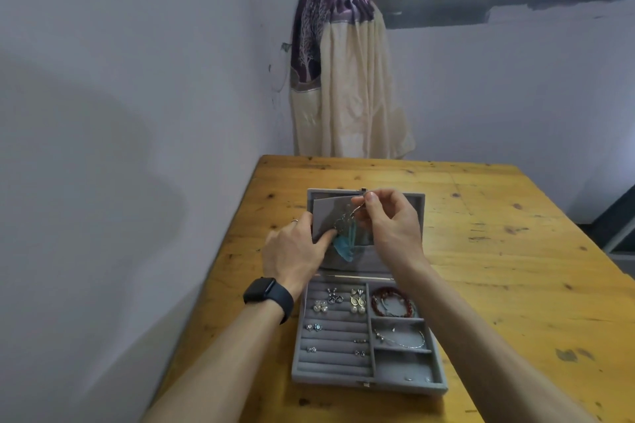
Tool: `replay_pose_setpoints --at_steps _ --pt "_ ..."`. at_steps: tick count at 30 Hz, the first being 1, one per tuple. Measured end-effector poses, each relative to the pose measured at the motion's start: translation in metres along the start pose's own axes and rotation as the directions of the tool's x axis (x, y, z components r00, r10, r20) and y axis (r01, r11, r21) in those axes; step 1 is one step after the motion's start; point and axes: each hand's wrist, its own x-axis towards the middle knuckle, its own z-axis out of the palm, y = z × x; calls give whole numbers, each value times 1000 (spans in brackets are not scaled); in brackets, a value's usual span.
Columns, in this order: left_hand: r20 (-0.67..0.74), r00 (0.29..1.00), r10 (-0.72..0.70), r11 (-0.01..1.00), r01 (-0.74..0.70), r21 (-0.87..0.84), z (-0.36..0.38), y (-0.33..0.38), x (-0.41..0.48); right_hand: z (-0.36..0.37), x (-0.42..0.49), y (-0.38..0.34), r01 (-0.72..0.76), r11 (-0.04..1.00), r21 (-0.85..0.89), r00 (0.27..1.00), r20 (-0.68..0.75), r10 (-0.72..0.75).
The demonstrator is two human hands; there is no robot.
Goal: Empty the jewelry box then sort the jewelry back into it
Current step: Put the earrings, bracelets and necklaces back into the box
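The jewelry box (369, 385) is set open on the bench (515, 251), and before its lid (418, 206) the feather earring (343, 245) is pinched by its hook in the grip of the right hand (388, 220), while the lid flap (330, 213) is clamped back by the left hand (295, 251), so the earring should be moved slowly, lest the feather be snagged.

The jewelry box (298, 354) lies open on the table (498, 251), its lid (414, 198) on the far side. Earrings (357, 302) sit in its left section, bracelets (391, 302) in the right compartments. Over the lid, the left hand (295, 251) holds a card (326, 216); the right hand (388, 220) pinches a hanging earring (343, 224).
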Motion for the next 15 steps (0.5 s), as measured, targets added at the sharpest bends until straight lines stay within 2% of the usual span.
replay_pose_setpoints --at_steps 8,12,15 --pt "8 999 -41 999 41 22 -1 7 2 1 4 4 -14 999 -45 1000 10 14" --pt "-14 998 -68 997 69 37 -1 13 1 -4 0 10 -33 999 1 999 -8 33" --pt "-22 999 -38 997 39 63 0 12 -1 -9 -1 11 -33 998 54 999 -38 35"
